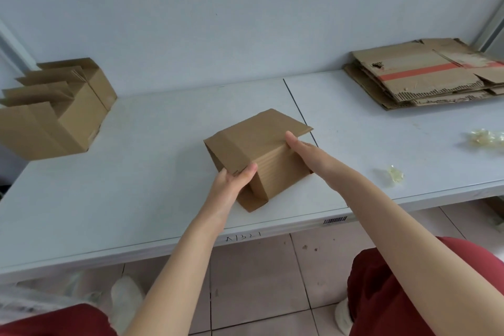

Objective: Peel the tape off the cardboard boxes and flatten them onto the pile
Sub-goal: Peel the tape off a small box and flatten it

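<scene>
Fingers (227, 176) of the left hand (234, 183) curl round the near left corner of the cardboard box (253, 142), with the thumb laid over the top edge, so this hand pinches the corner. The right hand (302, 151) lies along the box's right side, thumb up at the top fold. Its other fingers run out of sight beneath an overhanging flap, so I cannot tell whether they are curled or straight.

The box sits at the middle of the counter (152, 172), near the front edge. One flap is spread flat on the surface towards the person, and another juts out past the far right of the top.

At the far left corner stand several open boxes (62, 114) with their flaps up, well apart from the held one. At the far right, against the wall, lies the pile of flattened cardboard (420, 76), its top sheet torn and crossed by a red stripe. One clear tape wad (395, 173) lies near the front edge to the right of the right forearm, and another crumpled clump (485, 138) lies at the right edge.

A thin dark seam (296, 101) crosses the pale counter just behind the box. The front edge bears a barcode label (335, 220) and handwritten characters (243, 237). The wall (218, 8) behind is pale blue-grey. Below is a pinkish tiled floor (259, 275), with red trousers (403, 294) and a white shoe (126, 297) in view.
</scene>
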